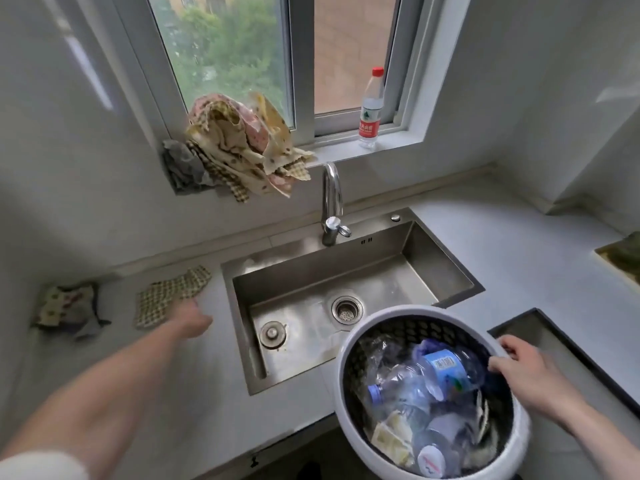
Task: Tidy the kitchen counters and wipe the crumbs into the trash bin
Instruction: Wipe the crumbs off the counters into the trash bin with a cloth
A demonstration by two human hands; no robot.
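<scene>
A round white trash bin (349,344) with a black mesh liner is held up at the counter's front edge, right of the sink; it holds crushed plastic bottles and wrappers. My right hand (523,368) grips its right rim. My left hand (194,322) reaches out over the grey counter (207,403), blurred, at the near edge of a checkered cloth (169,296); its fingers are too blurred to read. A second, spotted cloth (67,306) lies crumpled further left.
A steel sink (398,268) with a faucet (330,202) sits mid-counter. A pile of rags (239,143) hangs off the windowsill, and a water bottle (371,109) stands there. A dark cooktop edge (554,337) lies at the right, with a tray (620,258) beyond it.
</scene>
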